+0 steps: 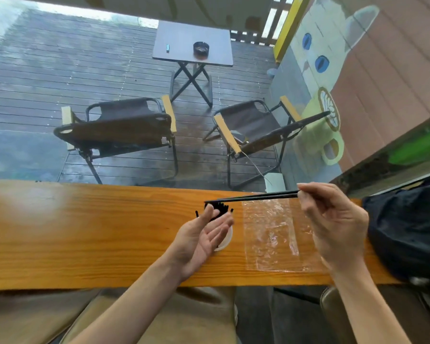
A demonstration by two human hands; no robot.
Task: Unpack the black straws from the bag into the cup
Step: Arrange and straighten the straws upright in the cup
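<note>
A white cup (226,240) stands on the orange wooden counter (97,232), mostly hidden behind my left hand (201,238). Several black straws (220,208) stick up out of it. My left hand is open, palm up, fingers against the standing straws. My right hand (333,224) pinches one end of two or three black straws (253,196), held nearly level above the counter, their far ends over the cup. The clear plastic bag (273,234) lies flat on the counter between my hands; nothing shows inside it.
A black fabric bag (407,232) sits on the counter at the right. Beyond the counter's far edge lie a wet deck, two folding chairs (119,127) and a small table (193,43). A painted wall runs along the right.
</note>
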